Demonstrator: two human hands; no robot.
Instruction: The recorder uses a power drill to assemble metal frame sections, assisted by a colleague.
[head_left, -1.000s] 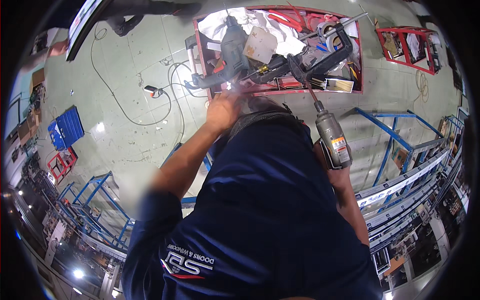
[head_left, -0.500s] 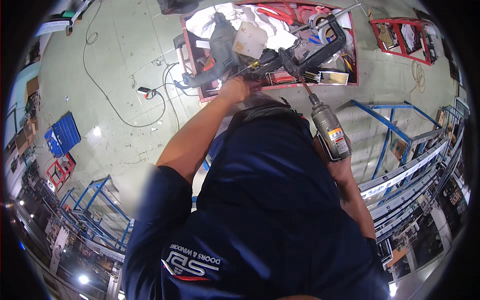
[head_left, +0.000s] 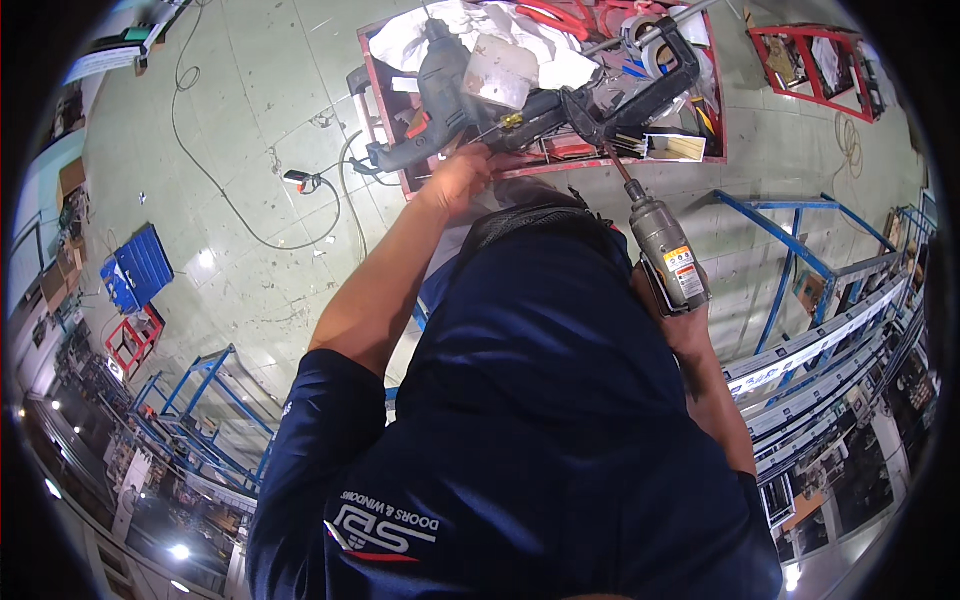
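My right hand is wrapped round the grip of a grey-green cordless driver. Its long bit points up toward the near edge of a red open toolbox. At the box's near left, my left hand reaches in over the rim with fingers curled; the fingertips are partly hidden, so what they hold does not show. Beside that hand lie a dark corded power drill and a screwdriver with a yellow handle. A large black clamp lies across the box's right side.
White cloth, a whitish block, tape rolls and red-handled tools crowd the box. A cable loops over the floor at left. Blue metal frames stand at right, beside long stacked profiles. A smaller red crate sits far right.
The view has shifted slightly. My left hand has shifted a little at the toolbox's near edge. My right hand still grips the driver in much the same place.
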